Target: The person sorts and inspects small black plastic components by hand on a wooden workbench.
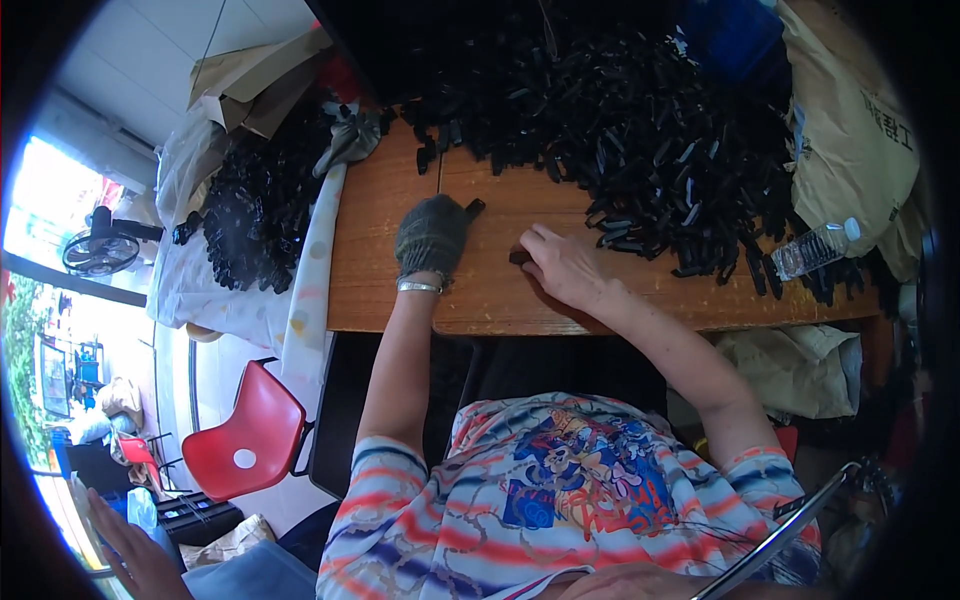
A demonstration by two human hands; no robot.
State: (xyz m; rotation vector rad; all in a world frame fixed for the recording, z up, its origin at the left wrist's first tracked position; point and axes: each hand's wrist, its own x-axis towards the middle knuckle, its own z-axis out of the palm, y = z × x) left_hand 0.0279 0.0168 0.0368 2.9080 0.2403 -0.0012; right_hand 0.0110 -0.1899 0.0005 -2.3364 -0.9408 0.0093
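My left hand, in a dark grey knit glove, rests above the wooden table with its fingers curled. A small black plastic piece sticks out past its fingertips on the right. My bare right hand is a short way to the right, thumb and fingers pinched together. A small dark blade-like piece shows at its fingertips; its exact kind is unclear. Beyond both hands spreads a large heap of narrow black plastic pieces, reaching the table's right side.
A clear plastic bottle lies at the right by a brown paper sack. On the left, another pile of black parts sits on a pale cloth. A red chair stands lower left, near another person's hand.
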